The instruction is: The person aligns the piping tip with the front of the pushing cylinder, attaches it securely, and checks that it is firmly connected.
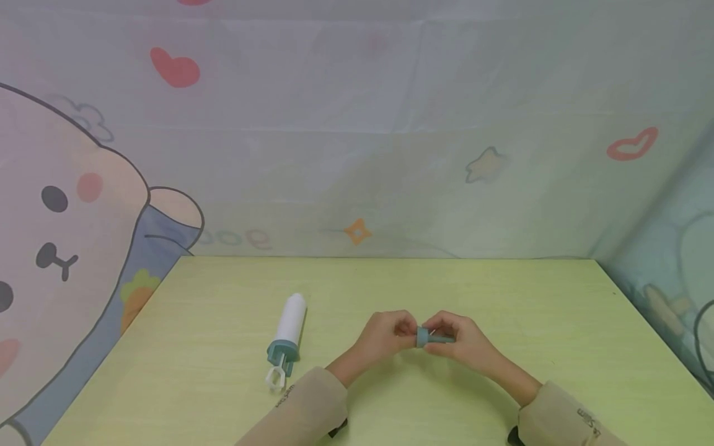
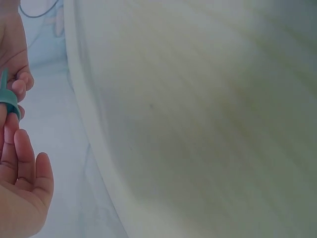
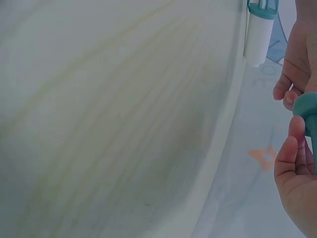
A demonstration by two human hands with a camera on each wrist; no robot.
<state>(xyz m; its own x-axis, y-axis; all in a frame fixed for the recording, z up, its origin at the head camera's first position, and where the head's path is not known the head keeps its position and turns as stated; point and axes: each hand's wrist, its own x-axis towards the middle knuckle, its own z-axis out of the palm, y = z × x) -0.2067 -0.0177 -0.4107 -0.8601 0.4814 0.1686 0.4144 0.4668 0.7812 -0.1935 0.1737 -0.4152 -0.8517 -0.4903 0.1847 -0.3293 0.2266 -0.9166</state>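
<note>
A small teal nozzle [image 1: 422, 337], with a wide round collar and a thin spout, is held between both hands above the table. My left hand [image 1: 382, 337] pinches the collar at its open end; in the left wrist view those fingertips [image 2: 11, 121] meet the rim. From the other side, my right hand [image 1: 468, 341] holds the nozzle, its thumb and fingers around the spout and collar. In the right wrist view the right fingers [image 3: 296, 128] touch the collar. Left of the hands lies a white pastry syringe [image 1: 291, 319] with a teal end and a white pull handle.
The yellow-green table [image 1: 223, 297] stretches under both forearms. Behind it hangs a printed cloth [image 1: 334, 155] with hearts and a cartoon bear. The syringe's handle lies close to the left sleeve [image 1: 315, 402]. A dark cable [image 1: 698, 337] loops at the far right.
</note>
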